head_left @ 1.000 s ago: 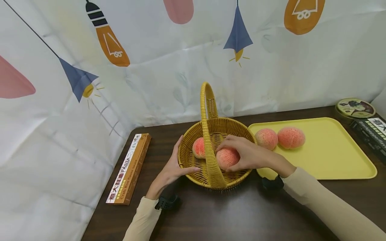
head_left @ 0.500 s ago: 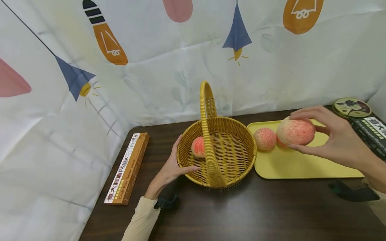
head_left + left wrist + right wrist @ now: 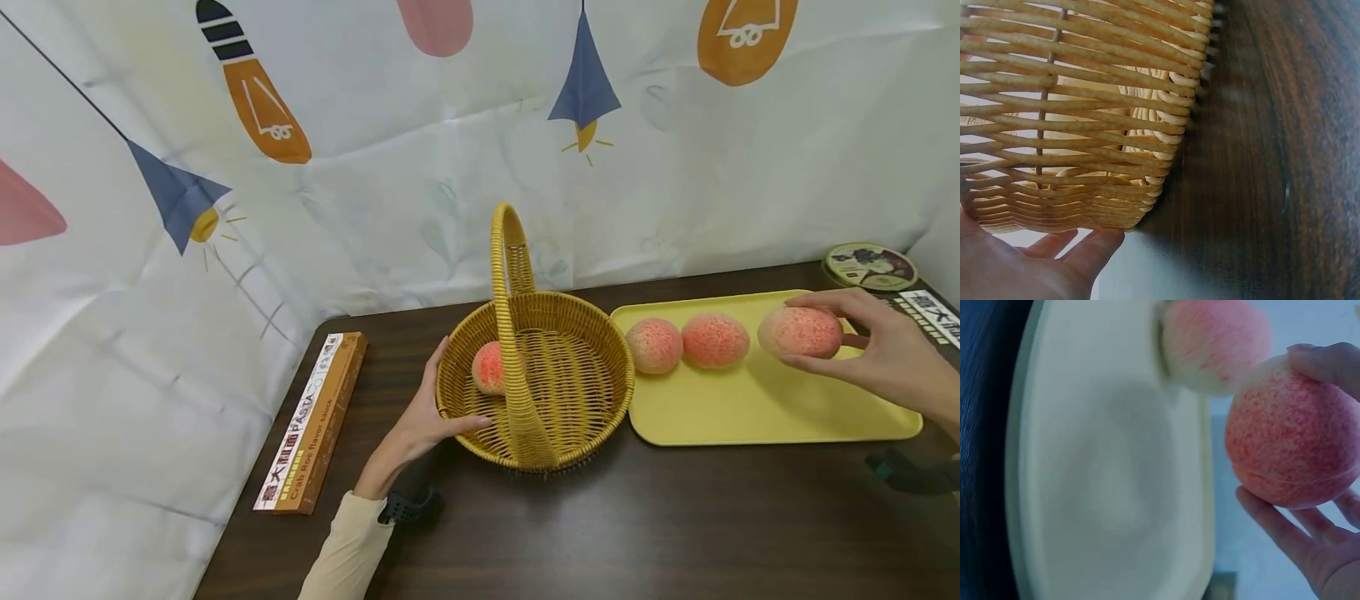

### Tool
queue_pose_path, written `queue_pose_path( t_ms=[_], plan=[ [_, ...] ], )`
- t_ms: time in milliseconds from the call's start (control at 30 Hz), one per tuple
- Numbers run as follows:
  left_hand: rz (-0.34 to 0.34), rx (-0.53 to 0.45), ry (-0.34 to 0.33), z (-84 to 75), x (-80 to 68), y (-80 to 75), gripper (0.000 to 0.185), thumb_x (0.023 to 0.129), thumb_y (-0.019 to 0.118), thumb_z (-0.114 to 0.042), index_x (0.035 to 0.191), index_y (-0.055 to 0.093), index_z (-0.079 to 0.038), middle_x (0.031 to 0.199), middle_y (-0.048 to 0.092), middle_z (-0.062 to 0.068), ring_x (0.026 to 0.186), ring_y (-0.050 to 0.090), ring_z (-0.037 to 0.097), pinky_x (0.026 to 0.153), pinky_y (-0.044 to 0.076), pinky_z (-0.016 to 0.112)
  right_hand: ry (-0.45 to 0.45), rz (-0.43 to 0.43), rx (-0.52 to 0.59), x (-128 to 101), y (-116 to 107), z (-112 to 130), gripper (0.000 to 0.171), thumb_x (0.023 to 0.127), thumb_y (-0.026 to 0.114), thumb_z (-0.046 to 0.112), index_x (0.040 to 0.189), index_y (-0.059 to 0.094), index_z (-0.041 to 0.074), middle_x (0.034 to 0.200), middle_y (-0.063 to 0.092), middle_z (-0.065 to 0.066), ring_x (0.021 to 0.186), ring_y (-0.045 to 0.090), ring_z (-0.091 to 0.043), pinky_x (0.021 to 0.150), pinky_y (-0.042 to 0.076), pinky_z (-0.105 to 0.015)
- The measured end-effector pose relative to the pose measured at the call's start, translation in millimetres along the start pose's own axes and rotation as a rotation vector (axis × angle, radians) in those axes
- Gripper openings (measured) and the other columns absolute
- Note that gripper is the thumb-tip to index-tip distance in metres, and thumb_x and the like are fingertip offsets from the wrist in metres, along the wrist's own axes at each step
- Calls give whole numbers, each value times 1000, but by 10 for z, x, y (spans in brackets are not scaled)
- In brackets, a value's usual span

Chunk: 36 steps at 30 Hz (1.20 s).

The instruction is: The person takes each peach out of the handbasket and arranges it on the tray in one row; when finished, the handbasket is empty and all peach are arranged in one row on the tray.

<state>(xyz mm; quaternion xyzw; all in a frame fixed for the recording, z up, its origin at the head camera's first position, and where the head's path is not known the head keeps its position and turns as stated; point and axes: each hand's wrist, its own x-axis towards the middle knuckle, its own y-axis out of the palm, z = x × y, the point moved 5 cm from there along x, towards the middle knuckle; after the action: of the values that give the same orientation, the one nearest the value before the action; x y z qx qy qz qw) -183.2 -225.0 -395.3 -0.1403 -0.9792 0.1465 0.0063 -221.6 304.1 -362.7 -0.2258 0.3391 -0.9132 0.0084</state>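
Observation:
My right hand (image 3: 892,350) pinches a pink speckled peach (image 3: 800,332) over the right half of the yellow tray (image 3: 810,408), thumb on one side and fingers on the other. In the right wrist view the peach (image 3: 1294,437) shows large, above the tray surface. Two more peaches, one paler (image 3: 654,345) and one pinker (image 3: 716,340), lie side by side at the tray's left. My left hand (image 3: 423,425) holds the left side of the yellow wicker basket (image 3: 577,375), its thumb over the rim and fingers along the outside. One peach (image 3: 489,367) lies inside the basket, partly behind the handle.
A long pasta box (image 3: 311,423) lies at the table's left. Behind the tray's right end stand a round tin (image 3: 870,266) and a dark box (image 3: 933,315), partly hidden by the right hand. A printed white cloth (image 3: 420,208) hangs along the back.
My right hand has taken a peach out of the basket, carried it right and lowered it over the tray's right part. The left hand has stayed on the basket.

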Motion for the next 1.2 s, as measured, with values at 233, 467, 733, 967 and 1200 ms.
queue_pose_path(
  t_ms=[233,467,733,967,1200],
  plan=[
    [4,-2,2,2,9,6,132,80,93,-23,168,-5,-26,171,14,12,151,32,35,115,37,55,35,80,-123,31,125,-218,67,68,96,-1,127,66,-3,123,54,9,96,39,20,72,36,3],
    [1,11,3,8,5,-3,132,81,93,-25,169,-6,-24,172,13,12,151,31,35,115,36,55,26,152,-160,83,213,-270,67,71,95,-2,130,64,-4,128,56,-29,99,30,27,69,35,2],
    [0,24,4,3,12,-1,133,80,93,-27,169,-6,-23,171,13,13,151,31,36,116,35,56,123,214,-142,91,230,-301,70,80,91,4,139,55,-9,133,46,-34,111,53,-49,72,60,-32],
    [-6,41,-3,-3,14,-2,133,80,93,-28,169,-5,-23,172,12,12,151,31,35,116,34,56,149,191,-163,96,222,-305,68,82,90,6,139,57,-9,135,45,-36,112,50,-61,72,60,-42],
    [-3,28,0,0,7,-5,132,80,93,-26,168,-5,-25,172,12,11,152,31,34,116,35,55,162,217,-159,112,211,-276,69,85,89,12,141,55,-8,138,43,-38,114,48,-63,83,57,-55]
  ],
)
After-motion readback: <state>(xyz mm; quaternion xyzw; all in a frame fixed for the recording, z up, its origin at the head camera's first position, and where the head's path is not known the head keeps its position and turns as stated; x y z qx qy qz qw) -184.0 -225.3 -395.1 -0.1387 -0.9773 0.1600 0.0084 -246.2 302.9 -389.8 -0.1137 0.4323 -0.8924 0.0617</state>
